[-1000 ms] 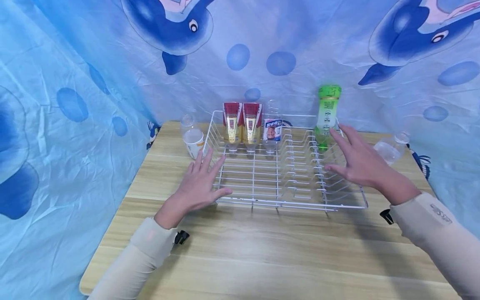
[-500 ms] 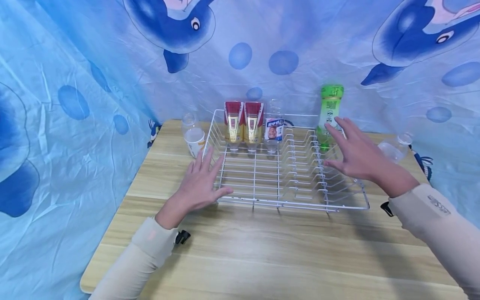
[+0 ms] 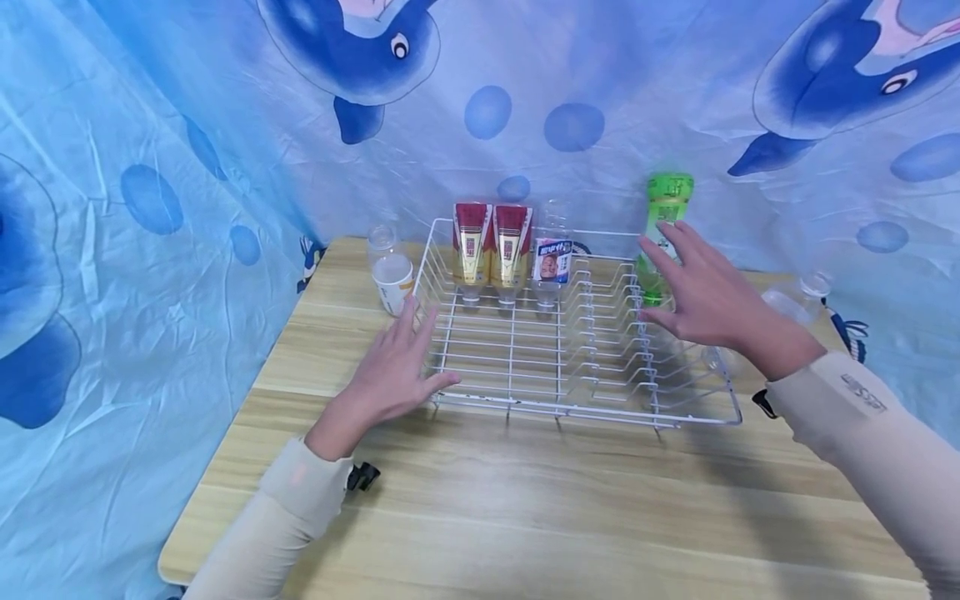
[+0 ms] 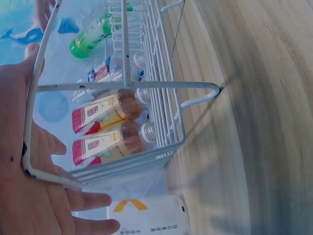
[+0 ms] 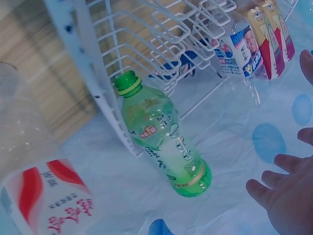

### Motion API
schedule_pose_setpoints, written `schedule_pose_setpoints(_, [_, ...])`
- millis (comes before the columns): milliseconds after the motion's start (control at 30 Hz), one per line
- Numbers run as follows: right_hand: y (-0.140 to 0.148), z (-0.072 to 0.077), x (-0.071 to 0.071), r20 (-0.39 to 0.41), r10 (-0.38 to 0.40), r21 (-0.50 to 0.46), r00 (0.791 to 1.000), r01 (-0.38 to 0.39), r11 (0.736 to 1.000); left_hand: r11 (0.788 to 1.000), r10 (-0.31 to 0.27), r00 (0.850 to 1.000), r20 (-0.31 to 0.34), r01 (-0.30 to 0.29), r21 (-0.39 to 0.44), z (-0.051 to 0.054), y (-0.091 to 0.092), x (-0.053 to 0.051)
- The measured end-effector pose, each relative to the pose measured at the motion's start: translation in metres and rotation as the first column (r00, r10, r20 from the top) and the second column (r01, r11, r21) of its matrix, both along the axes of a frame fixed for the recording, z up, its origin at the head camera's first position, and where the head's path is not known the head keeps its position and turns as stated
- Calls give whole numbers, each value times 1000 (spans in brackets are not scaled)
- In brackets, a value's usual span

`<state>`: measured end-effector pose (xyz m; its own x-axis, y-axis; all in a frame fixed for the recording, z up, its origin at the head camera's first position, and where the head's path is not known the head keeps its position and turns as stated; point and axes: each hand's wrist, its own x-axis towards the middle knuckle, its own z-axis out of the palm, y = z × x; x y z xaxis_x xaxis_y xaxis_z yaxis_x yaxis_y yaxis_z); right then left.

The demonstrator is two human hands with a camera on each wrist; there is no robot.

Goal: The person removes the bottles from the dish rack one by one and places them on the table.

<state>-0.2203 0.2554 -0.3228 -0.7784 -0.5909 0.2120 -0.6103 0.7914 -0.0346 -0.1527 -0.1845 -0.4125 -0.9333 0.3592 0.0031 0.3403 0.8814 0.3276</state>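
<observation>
Although both hands are held near the wire rack (image 4: 171, 85), the right hand (image 3: 708, 287) is much the nearer to the green bottle (image 5: 164, 137). That bottle is at the rack's back right, ahead of the right hand and a little to its left, its long axis roughly upright and its cap end down by the wires. The head view lays the fingers across it, but the right wrist view shows a gap, so hand and bottle are apart. The right fingers are spread and hold nothing.

At the rack's front left corner is the left hand (image 3: 386, 371), well apart from the green bottle, its fingers also spread with nothing in its grasp. In the left wrist view a corner wire crosses in front of the palm; whether they touch, I cannot tell. Near its fingertips, outside the rack, is a white cup (image 3: 392, 282), with a clear vessel (image 3: 383, 238) behind or in it; I cannot tell which.

Along the rack's back, 2 red-and-yellow bottles (image 3: 472, 250) stand neck down beside 1 blue-labelled bottle (image 3: 552, 260). Rack and cup are on a wood-grain surface (image 3: 487, 508).
</observation>
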Motion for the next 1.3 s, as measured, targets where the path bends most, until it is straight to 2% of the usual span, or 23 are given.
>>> schedule_pose_setpoints(133, [-9, 3, -10, -31, 33, 26, 999, -33, 999, 995, 26, 999, 34, -29, 90, -3, -7, 1])
schedule_pose_setpoints(300, [-26, 6, -24, -50, 66, 88, 997, -62, 994, 975, 54, 995, 82, -71, 211, -5, -12, 2])
schedule_pose_setpoints(533, [-46, 5, -41, -14, 102, 201, 995, -97, 975, 946, 69, 987, 146, -112, 304, -7, -14, 3])
schedule_pose_setpoints(633, [-53, 4, -48, -40, 139, 247, 990, -125, 961, 939, 75, 982, 171, -127, 319, -8, -14, 2])
schedule_pose_setpoints(800, [-64, 4, -58, -56, 173, 292, 983, -150, 945, 942, 79, 977, 199, -139, 306, -7, -14, 0])
schedule_pose_setpoints(1000, [-80, 4, -73, -95, 220, 311, 971, -181, 933, 952, 86, 976, 199, -139, 272, -8, -16, 0])
schedule_pose_setpoints(1133, [-87, 2, -82, -93, 237, 320, 967, -197, 927, 952, 84, 977, 197, -138, 275, -8, -16, 1])
schedule_pose_setpoints(1300, [-91, -5, -91, -127, 280, 393, 951, -211, 895, 948, 84, 975, 204, -142, 285, -10, -13, 3])
